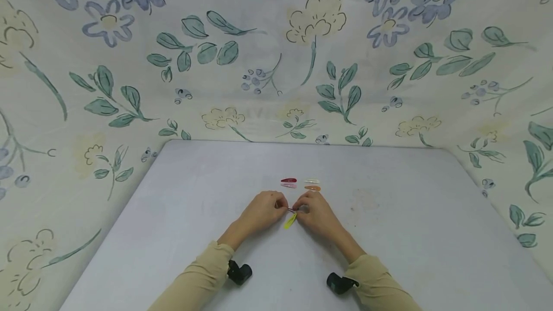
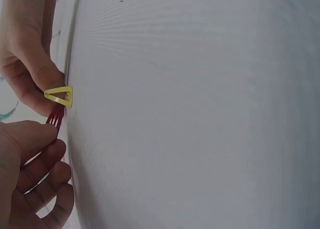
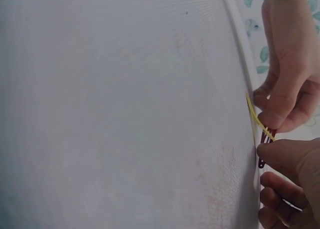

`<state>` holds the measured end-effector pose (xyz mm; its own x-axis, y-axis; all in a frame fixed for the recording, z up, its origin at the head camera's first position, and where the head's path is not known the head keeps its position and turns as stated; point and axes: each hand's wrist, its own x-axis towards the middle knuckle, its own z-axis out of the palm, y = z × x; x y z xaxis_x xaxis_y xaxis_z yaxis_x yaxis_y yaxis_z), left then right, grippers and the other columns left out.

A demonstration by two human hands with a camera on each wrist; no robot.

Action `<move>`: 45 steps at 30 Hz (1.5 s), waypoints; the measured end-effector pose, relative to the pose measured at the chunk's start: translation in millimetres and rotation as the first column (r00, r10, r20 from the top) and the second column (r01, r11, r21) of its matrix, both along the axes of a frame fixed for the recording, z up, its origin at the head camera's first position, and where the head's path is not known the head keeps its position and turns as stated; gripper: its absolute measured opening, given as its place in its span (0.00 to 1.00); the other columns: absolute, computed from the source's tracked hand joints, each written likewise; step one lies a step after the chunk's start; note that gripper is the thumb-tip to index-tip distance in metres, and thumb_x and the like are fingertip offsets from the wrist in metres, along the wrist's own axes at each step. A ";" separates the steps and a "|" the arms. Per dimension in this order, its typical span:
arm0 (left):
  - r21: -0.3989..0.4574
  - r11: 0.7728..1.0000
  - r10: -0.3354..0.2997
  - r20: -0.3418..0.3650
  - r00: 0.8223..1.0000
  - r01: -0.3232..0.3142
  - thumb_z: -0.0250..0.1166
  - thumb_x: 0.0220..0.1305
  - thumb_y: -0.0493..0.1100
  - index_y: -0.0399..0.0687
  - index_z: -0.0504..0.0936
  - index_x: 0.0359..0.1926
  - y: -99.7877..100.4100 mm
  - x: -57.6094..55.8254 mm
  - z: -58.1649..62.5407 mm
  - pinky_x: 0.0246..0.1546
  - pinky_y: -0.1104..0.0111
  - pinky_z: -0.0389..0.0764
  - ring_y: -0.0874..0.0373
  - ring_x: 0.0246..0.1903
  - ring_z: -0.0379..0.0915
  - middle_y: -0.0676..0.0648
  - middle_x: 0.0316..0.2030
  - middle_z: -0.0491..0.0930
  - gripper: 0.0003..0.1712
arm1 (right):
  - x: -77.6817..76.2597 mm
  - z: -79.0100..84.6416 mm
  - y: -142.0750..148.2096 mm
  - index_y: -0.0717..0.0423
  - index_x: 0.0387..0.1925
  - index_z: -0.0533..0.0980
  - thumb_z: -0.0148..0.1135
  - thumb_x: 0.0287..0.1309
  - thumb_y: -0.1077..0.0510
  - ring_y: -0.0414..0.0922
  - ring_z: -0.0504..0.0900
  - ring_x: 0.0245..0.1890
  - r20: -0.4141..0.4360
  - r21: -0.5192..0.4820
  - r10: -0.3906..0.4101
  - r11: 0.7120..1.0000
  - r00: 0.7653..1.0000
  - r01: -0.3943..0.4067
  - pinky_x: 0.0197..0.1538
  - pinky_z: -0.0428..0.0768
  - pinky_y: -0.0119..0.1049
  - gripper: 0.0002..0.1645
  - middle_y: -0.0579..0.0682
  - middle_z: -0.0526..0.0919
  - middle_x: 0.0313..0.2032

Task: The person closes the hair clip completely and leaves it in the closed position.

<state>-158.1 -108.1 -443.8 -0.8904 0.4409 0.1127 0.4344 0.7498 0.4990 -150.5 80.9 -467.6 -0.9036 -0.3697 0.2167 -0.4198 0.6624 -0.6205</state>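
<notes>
Over the table my two hands meet at a dark red snap hair clip (image 2: 58,121). Fingertips and thumb of my left hand (image 1: 267,209) pinch one end of it. My right hand (image 1: 318,212) pinches the other end. A yellow snap hair clip (image 1: 289,223) hangs slantwise beside the right fingertips, crossing the dark red clip in the right wrist view. Its wide end points down toward me in the head view. The fingertips hide parts of both clips.
Just beyond the hands lie a red hair clip (image 1: 288,180), a pink one (image 1: 288,185), a white one (image 1: 312,181) and an orange one (image 1: 313,188). They rest on the white table (image 1: 207,172). Floral cloth (image 1: 268,100) rises behind its far edge.
</notes>
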 end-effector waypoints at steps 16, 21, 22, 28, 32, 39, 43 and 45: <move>0.061 0.998 -0.011 -0.046 0.999 0.014 0.68 0.60 0.38 0.44 0.83 0.32 1.2 1.1 4.1 0.31 0.72 0.73 0.63 0.29 0.70 0.55 0.27 0.79 0.02 | 6.0 3.4 -1.3 0.55 0.36 0.84 0.68 0.57 0.62 0.43 0.80 0.39 0.019 -0.082 -0.088 0.993 0.996 0.089 0.46 0.79 0.42 0.04 0.46 0.84 0.35; 0.069 0.997 -0.018 -0.071 0.997 0.023 0.67 0.61 0.38 0.44 0.83 0.32 1.2 1.9 6.3 0.32 0.72 0.73 0.64 0.29 0.71 0.54 0.28 0.79 0.02 | 7.2 5.6 -1.8 0.54 0.35 0.83 0.67 0.57 0.65 0.40 0.80 0.35 0.018 -0.117 -0.105 0.987 0.994 0.106 0.40 0.78 0.36 0.04 0.45 0.84 0.34; 0.070 0.997 -0.020 -0.079 0.997 0.026 0.67 0.61 0.38 0.44 0.83 0.32 1.3 2.0 6.7 0.32 0.72 0.73 0.63 0.29 0.71 0.54 0.28 0.79 0.02 | 7.4 6.1 -1.9 0.54 0.35 0.83 0.67 0.57 0.65 0.39 0.80 0.34 0.017 -0.122 -0.109 0.986 0.994 0.110 0.39 0.78 0.35 0.05 0.45 0.85 0.34; 0.103 0.994 -0.022 -0.146 0.989 0.037 0.67 0.58 0.36 0.46 0.83 0.31 2.9 3.5 9.1 0.31 0.71 0.73 0.62 0.28 0.72 0.54 0.28 0.80 0.02 | 8.6 8.2 -2.0 0.54 0.34 0.83 0.67 0.56 0.65 0.38 0.80 0.30 0.000 -0.155 -0.134 0.979 0.991 0.132 0.36 0.78 0.32 0.05 0.48 0.85 0.34; 0.129 0.991 -0.008 -0.209 0.978 0.035 0.67 0.56 0.35 0.48 0.83 0.30 5.8 5.1 8.3 0.31 0.71 0.73 0.61 0.28 0.72 0.54 0.27 0.79 0.03 | 8.0 8.7 -1.1 0.54 0.33 0.83 0.68 0.56 0.65 0.41 0.82 0.34 -0.044 -0.179 -0.151 0.974 0.988 0.141 0.36 0.79 0.32 0.04 0.49 0.86 0.34; 0.200 0.979 0.032 -0.315 0.949 0.033 0.68 0.54 0.34 0.48 0.81 0.27 10.7 6.6 8.1 0.29 0.72 0.73 0.60 0.26 0.71 0.54 0.25 0.77 0.05 | 6.9 13.4 -0.5 0.56 0.33 0.82 0.68 0.55 0.66 0.44 0.83 0.38 -0.102 -0.234 -0.177 0.961 0.979 0.149 0.37 0.81 0.33 0.04 0.49 0.83 0.35; 0.236 0.971 0.055 -0.390 0.919 0.042 0.68 0.53 0.32 0.46 0.82 0.28 13.7 6.9 7.8 0.28 0.72 0.74 0.59 0.26 0.72 0.53 0.25 0.78 0.05 | 6.7 17.2 0.7 0.56 0.32 0.82 0.69 0.54 0.67 0.42 0.81 0.34 -0.140 -0.261 -0.188 0.954 0.972 0.146 0.36 0.80 0.32 0.05 0.48 0.81 0.34; 0.250 0.967 0.067 -0.418 0.906 0.044 0.69 0.53 0.32 0.45 0.82 0.29 14.9 7.1 8.2 0.28 0.71 0.74 0.58 0.25 0.73 0.52 0.25 0.79 0.05 | 6.7 20.0 1.5 0.56 0.32 0.82 0.69 0.53 0.68 0.42 0.81 0.34 -0.154 -0.273 -0.189 0.951 0.970 0.142 0.36 0.80 0.33 0.06 0.47 0.80 0.33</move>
